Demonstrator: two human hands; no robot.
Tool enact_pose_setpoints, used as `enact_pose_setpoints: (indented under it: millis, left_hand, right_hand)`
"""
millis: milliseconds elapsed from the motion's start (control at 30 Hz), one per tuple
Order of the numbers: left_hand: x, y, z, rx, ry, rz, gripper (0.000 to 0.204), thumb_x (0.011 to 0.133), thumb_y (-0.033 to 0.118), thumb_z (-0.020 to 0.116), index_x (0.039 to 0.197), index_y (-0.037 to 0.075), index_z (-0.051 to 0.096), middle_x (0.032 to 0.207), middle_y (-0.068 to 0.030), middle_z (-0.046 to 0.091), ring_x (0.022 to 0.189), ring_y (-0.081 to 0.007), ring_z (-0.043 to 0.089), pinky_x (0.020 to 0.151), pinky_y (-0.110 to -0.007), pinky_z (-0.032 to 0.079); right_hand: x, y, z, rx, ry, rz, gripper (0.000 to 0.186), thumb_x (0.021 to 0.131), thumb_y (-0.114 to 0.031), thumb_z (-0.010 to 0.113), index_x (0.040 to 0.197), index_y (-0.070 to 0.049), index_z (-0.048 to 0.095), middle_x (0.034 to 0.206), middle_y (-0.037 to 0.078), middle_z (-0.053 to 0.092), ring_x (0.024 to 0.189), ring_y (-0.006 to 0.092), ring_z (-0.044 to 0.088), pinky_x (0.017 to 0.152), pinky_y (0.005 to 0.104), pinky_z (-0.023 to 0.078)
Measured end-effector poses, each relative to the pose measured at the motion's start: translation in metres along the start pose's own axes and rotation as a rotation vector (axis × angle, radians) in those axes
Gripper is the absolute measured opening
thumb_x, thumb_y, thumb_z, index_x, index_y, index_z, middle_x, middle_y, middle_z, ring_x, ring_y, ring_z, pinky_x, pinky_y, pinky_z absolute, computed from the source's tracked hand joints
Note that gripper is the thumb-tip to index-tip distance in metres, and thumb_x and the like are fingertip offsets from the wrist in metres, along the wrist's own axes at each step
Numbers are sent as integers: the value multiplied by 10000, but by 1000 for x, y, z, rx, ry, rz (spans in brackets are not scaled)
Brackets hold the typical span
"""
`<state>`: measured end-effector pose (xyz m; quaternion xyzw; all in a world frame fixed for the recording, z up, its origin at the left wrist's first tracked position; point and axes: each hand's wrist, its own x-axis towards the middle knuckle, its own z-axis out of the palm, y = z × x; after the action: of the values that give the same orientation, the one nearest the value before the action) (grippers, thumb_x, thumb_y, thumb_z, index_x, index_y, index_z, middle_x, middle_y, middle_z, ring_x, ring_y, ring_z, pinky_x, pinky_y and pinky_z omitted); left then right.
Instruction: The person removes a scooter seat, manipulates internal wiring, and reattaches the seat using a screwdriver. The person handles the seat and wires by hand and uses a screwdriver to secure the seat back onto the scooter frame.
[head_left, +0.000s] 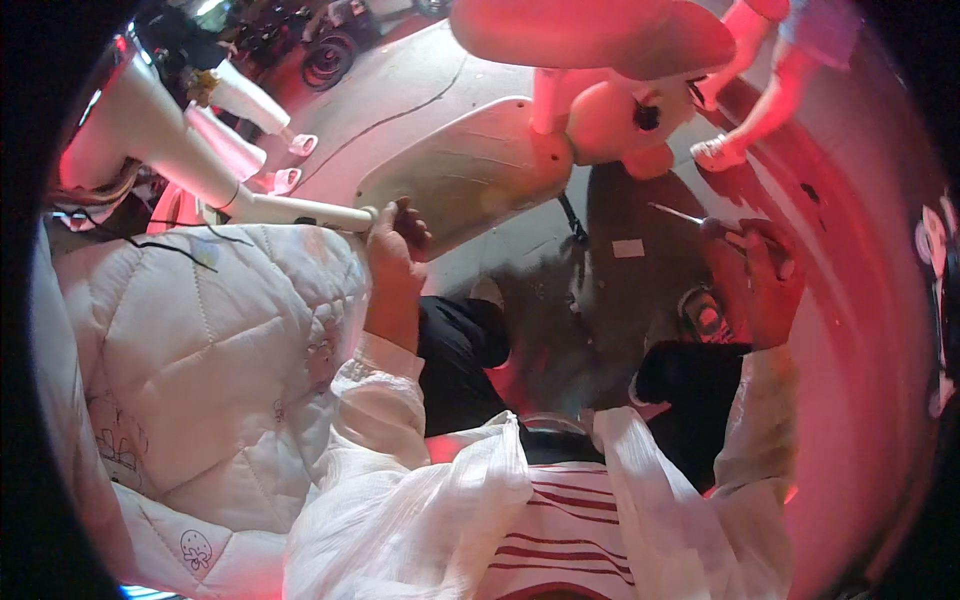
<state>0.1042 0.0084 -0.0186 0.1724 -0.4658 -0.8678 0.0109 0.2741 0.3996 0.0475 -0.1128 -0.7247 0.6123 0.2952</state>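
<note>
My left hand (398, 250) is beside the end of a white tube (310, 214) on a pale two-wheeler, its fingers curled and pressed together. Whatever they may pinch is too small to make out. In my right hand (765, 268) is a screwdriver (690, 216), its thin shaft pointing left, away from the tube. A white quilted cover (215, 350) hangs from the two-wheeler at my left. The beige footboard (460, 180) lies beyond my left hand, and the seat (590, 35) is at the top.
A person's legs (775, 110) are close by at the upper right. Another person in white trousers (245, 95) stands at the upper left, near a dark wheel (328, 62). A small pale rectangle (628, 248) lies on the grey ground under red light.
</note>
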Motion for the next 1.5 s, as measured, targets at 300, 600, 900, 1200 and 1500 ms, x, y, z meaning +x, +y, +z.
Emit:
enact_pose_setpoints:
  millis: [300, 600, 900, 1200, 1500]
  left_hand:
    - [8, 0, 3, -62, 54, -78, 178, 928, 218, 503, 932, 64, 591, 672, -6, 511, 578, -142, 476, 526, -281, 415]
    - [0, -9, 22, -37, -48, -214, 198, 932, 223, 500, 926, 48, 592, 675, -16, 519, 595, -152, 493, 546, -285, 422]
    - [-8, -14, 23, -44, -104, -256, 200, 924, 233, 524, 936, 46, 593, 693, -17, 526, 604, -153, 499, 553, -280, 422]
    - [78, 37, -17, 36, 79, -91, 186, 920, 224, 511, 899, 63, 604, 678, -14, 535, 574, -137, 501, 509, -279, 422]
    - [206, 54, -46, 240, 412, 181, 189, 881, 189, 511, 905, 24, 599, 677, -38, 539, 522, -110, 474, 426, -237, 358]
  right_hand:
    - [44, 71, 30, 208, -154, 339, 233, 877, -130, 622, 997, 62, 569, 894, 135, 622, 802, 212, 649, 736, 360, 572]
    - [37, 83, 59, 40, -171, 282, 227, 876, -214, 633, 998, -25, 603, 903, 78, 674, 805, 153, 662, 596, 211, 439]
    - [27, 95, 66, 158, -167, 379, 253, 859, -135, 642, 1065, -3, 578, 971, 78, 603, 824, 178, 625, 731, 332, 557]
    - [43, 65, 101, 163, -520, 652, 344, 829, -212, 621, 1125, -45, 575, 1020, 38, 596, 867, 110, 550, 724, 240, 438]
    - [141, 133, 252, 321, -865, 592, 414, 800, -170, 616, 1170, -12, 518, 945, 4, 571, 847, 121, 537, 689, 269, 417]
